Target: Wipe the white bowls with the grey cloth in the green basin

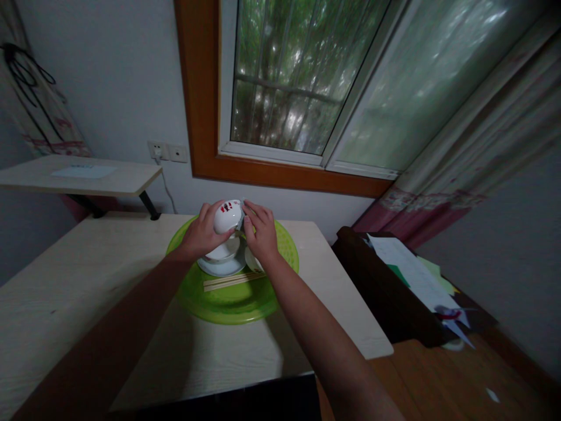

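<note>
My left hand (205,227) is closed around a small white bowl (228,217) with red and dark print, tilted on its side above the basin. Closed at the bowl's rim, my right hand (259,229) pinches a thin grey cloth-like piece (241,217), mostly hidden by the fingers. Below, a round green plastic basin (236,313) stands on the table. Inside it are a white bowl (224,250) on a pale plate (219,269), another pale bowl or cup (253,261) partly behind my right hand, and a pair of light wooden chopsticks (228,282).
The basin rests on a light wooden table (337,292). A raised shelf (131,178) with a paper sheet (85,171) stands at the left. Behind are a wall socket (169,152) and a window. To the right, papers (412,272) lie on a dark piece of furniture (372,286).
</note>
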`<state>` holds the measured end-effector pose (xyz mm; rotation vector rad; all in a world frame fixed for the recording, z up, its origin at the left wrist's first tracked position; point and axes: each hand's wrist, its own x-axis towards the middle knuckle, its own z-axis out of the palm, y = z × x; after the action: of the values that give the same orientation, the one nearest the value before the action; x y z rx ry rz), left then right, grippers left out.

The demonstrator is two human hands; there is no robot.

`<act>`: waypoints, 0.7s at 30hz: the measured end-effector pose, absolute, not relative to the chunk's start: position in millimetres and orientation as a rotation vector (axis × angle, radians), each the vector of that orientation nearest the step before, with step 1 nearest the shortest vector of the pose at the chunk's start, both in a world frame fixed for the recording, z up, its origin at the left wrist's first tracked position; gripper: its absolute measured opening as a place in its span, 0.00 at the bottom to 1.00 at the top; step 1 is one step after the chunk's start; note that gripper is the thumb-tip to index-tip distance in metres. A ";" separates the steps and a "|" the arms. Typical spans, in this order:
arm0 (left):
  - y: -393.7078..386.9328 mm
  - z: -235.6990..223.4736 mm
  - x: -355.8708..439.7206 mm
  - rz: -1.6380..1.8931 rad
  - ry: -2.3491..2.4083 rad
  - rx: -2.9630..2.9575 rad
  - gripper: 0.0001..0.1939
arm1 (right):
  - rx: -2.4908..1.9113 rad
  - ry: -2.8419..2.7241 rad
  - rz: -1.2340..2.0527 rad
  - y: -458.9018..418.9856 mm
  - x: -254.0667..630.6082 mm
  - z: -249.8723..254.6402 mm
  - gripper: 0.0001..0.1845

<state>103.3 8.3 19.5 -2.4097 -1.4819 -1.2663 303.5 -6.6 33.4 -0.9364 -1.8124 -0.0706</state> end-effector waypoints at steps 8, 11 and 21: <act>7.0 19.4 103.1 -1.170 -1.476 -2.474 0.42 | -0.856 -1.981 -0.080 -10.5 297.5 35.0 0.23; 6.2 19.5 103.6 -1.180 -1.475 -2.468 0.43 | -0.852 -1.996 -0.084 -11.1 295.6 34.9 0.23; 7.9 19.1 104.0 -1.341 -1.450 -2.427 0.43 | -0.950 -1.861 -0.018 -4.2 302.6 33.5 0.24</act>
<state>104.0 7.9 19.1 -2.4273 -1.4496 -1.3412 302.6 -4.2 33.5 -0.9498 -1.8614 -0.0180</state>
